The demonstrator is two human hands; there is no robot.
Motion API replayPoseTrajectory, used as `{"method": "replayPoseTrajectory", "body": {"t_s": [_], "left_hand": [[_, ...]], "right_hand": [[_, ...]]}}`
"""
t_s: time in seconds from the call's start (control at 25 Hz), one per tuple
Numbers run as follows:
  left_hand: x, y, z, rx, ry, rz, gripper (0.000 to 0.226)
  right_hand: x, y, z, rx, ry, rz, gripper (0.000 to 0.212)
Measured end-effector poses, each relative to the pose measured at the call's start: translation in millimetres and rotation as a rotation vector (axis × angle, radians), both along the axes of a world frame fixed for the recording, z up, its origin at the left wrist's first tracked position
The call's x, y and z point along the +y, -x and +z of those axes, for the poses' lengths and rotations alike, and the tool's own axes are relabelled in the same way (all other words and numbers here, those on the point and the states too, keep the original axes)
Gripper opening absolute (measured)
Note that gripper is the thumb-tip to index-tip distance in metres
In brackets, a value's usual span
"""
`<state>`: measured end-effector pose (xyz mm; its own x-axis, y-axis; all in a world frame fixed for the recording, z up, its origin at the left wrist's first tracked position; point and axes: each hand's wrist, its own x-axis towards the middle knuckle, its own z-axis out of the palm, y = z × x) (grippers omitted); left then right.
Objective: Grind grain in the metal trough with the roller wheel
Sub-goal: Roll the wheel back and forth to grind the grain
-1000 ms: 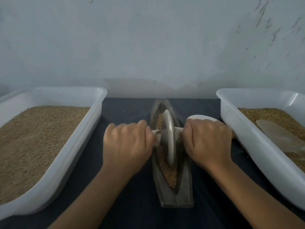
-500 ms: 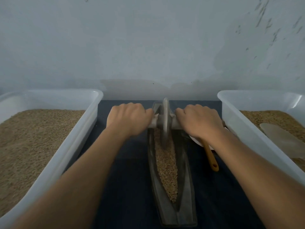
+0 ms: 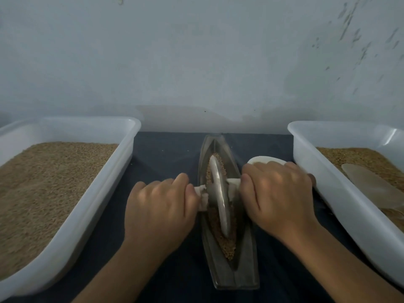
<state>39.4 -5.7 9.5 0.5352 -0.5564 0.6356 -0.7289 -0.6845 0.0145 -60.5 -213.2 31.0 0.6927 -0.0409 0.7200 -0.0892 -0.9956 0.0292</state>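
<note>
- Head view: left hand (image 3: 160, 206) and right hand (image 3: 277, 193) each curl round the roller wheel (image 3: 218, 197) handles.
- Wheel stands in the grain (image 3: 229, 246), seemingly mid-trough (image 3: 244, 276).

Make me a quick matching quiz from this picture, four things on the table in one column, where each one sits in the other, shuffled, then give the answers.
Things
1. roller wheel
2. left tub
3. scoop
4. white spoon

Places
A. lying on the grain in the right tub
B. standing in the metal trough
C. on the dark cloth behind the right hand
D. beside the left hand, grain-filled

Pairs: 1-B, 2-D, 3-A, 4-C
</note>
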Motion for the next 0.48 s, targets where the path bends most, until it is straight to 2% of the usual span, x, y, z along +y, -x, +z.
{"method": "replayPoseTrajectory", "body": {"t_s": [0.08,0.16,0.28,0.32,0.36,0.4,0.48], "left_hand": [[-10.1,-14.3,10.6,-0.029,-0.132,-0.031,0.031],[-32.2,-38.9,24.0,-0.052,-0.362,0.003,0.021],[-71.0,-89.6,52.5,0.243,-0.426,0.115,0.044],[-79.1,-99.9,56.5,0.367,-0.411,0.135,0.047],[-83.2,-102.6,58.2,0.406,-0.385,0.145,0.048],[-82.5,-100.6,57.6,0.376,-0.388,0.170,0.047],[-66.2,-84.4,46.1,0.164,-0.372,0.163,0.039]], "right_hand": [[-7.5,-16.4,1.2,0.087,-0.043,-0.072,0.054],[-24.3,-40.4,3.1,0.226,-0.109,-0.215,0.057],[-53.5,-82.1,13.6,0.472,-0.119,-0.268,0.040],[-56.5,-90.0,20.4,0.551,-0.163,-0.261,0.035],[-58.3,-94.6,24.8,0.586,-0.197,-0.253,0.035],[-58.3,-95.1,25.9,0.590,-0.201,-0.266,0.037],[-46.4,-79.3,18.1,0.453,-0.056,-0.307,0.044]]}}
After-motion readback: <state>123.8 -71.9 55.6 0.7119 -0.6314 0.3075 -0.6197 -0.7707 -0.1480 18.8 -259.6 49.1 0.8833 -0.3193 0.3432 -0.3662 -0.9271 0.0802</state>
